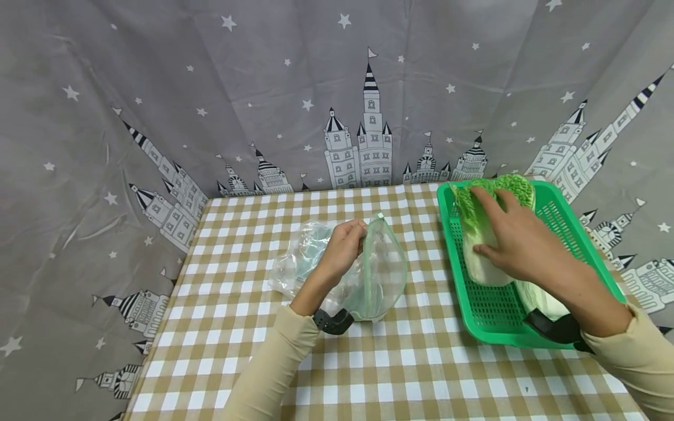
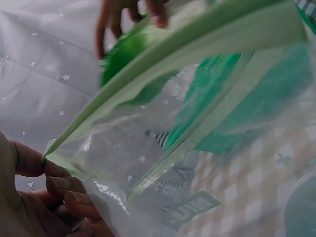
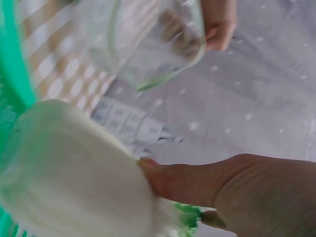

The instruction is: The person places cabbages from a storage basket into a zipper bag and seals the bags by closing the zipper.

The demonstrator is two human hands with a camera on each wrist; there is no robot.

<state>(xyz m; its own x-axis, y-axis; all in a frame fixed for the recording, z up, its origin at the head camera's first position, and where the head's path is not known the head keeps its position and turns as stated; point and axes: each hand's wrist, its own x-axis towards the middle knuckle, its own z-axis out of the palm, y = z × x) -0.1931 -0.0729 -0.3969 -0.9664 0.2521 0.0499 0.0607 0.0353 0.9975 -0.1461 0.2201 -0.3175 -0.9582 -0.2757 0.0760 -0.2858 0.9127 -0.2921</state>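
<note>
My left hand (image 1: 343, 245) pinches the green-edged mouth of a clear zip bag (image 1: 386, 272), which gapes toward the right. In the left wrist view, thumb and fingers hold one corner of the bag's rim (image 2: 163, 59). My right hand (image 1: 518, 237) grips a napa cabbage (image 1: 481, 251), pale at the base with frilly green leaves, over the left part of a green basket (image 1: 466, 316). The right wrist view shows the thumb (image 3: 192, 180) pressed against the white stalk (image 3: 74, 173). A second napa cabbage (image 1: 542, 299) lies in the basket, partly hidden under the right forearm.
A brown-and-white checked cloth (image 1: 221, 351) covers the table. Behind it hangs a grey curtain (image 1: 253, 88) with castles and stars. The basket stands at the table's right side, a short way from the bag.
</note>
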